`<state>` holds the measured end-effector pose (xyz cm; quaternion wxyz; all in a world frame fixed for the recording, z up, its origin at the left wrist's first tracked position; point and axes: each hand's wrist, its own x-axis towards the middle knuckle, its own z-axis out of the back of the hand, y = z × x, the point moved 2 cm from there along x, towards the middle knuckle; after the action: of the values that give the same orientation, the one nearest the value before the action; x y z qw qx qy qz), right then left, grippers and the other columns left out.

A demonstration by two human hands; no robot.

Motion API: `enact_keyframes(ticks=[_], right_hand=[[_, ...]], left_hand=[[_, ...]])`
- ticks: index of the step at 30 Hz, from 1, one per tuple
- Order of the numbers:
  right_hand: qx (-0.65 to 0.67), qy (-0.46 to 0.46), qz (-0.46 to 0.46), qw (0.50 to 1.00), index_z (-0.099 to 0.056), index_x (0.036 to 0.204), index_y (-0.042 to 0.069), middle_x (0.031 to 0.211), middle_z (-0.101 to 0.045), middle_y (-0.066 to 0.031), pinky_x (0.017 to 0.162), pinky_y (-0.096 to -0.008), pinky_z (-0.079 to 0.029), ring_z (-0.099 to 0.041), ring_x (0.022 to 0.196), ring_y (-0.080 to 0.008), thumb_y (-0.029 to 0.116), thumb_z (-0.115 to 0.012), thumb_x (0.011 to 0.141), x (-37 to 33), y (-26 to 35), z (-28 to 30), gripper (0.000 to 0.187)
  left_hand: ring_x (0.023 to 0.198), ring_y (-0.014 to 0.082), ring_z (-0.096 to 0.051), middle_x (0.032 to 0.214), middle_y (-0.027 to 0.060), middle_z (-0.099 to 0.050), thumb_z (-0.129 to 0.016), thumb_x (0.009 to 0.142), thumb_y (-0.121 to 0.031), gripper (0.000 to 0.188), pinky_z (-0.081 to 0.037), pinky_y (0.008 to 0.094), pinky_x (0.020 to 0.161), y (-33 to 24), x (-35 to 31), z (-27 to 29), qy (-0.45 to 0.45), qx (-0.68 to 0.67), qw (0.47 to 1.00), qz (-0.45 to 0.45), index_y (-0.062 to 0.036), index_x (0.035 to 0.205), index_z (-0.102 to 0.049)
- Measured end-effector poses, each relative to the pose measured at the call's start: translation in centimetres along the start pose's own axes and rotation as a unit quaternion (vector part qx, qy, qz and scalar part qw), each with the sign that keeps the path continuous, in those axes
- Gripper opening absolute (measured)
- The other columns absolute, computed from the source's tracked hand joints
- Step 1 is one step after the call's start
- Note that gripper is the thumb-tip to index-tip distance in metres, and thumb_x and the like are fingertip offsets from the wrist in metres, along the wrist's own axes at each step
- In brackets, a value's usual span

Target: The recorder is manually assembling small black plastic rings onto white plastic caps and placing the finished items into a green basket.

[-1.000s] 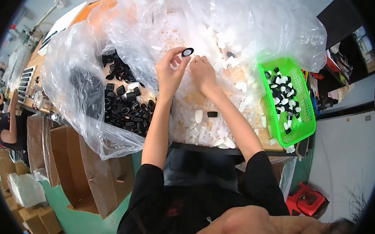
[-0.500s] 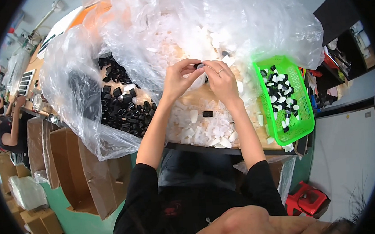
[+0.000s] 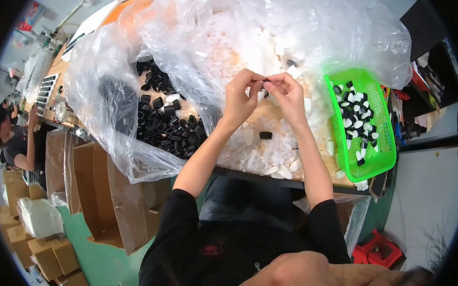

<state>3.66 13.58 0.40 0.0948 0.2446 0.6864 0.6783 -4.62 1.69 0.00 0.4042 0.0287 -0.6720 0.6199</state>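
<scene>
My left hand (image 3: 240,97) and my right hand (image 3: 289,97) meet above the middle of the table, fingertips pinched together on a small black plastic piece (image 3: 265,82). Most of that piece is hidden by the fingers. Below the hands lies a heap of small translucent and white plastic pieces (image 3: 271,158), with a single black cap-like piece (image 3: 265,135) on top. To the left, many black ring-shaped pieces (image 3: 169,131) are piled on a clear plastic bag. On the right, a bright green basket (image 3: 375,167) holds several joined black-and-white pieces (image 3: 359,116).
Large clear plastic bags (image 3: 337,28) cover the back of the table. An open cardboard box (image 3: 97,196) stands on the floor at left, with stacked cartons (image 3: 48,256) beyond. A red plastic stool (image 3: 378,251) is at lower right. Another person (image 3: 19,138) sits at far left.
The view has shifted, so the table appears farther right and slightly higher for its left part. My hands stay together; their fingertips have closed more tightly around the small black piece.
</scene>
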Motion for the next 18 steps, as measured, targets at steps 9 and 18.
enact_keyframes(ticks=[9,18], right_hand=[[-0.276,-0.190,0.193,0.922,-0.069,0.092,0.003,0.085,-0.066,-0.0029,0.066,-0.0248,-0.047,-0.058,0.073,-0.0097,0.006,-0.070,0.084,0.0,3.7,4.3,0.008],[-0.522,-0.373,0.270,0.718,-0.070,0.089,0.008,0.091,-0.061,-0.0102,0.080,-0.0385,-0.047,-0.059,0.087,-0.0274,0.004,-0.065,0.076,-1.4,4.7,14.5,0.015]], left_hand=[[0.086,0.0324,-0.066,0.094,0.0174,-0.065,-0.063,0.086,-0.001,0.011,-0.051,0.0385,0.077,-2.5,-0.5,4.3,0.047,0.249,0.967,0.017,-0.0005,0.097,-0.064],[0.088,0.0332,-0.061,0.090,0.0129,-0.065,-0.068,0.081,-0.020,0.020,-0.045,0.0457,0.076,1.2,-4.6,16.6,0.107,0.620,0.774,0.071,-0.0085,0.098,-0.067]])
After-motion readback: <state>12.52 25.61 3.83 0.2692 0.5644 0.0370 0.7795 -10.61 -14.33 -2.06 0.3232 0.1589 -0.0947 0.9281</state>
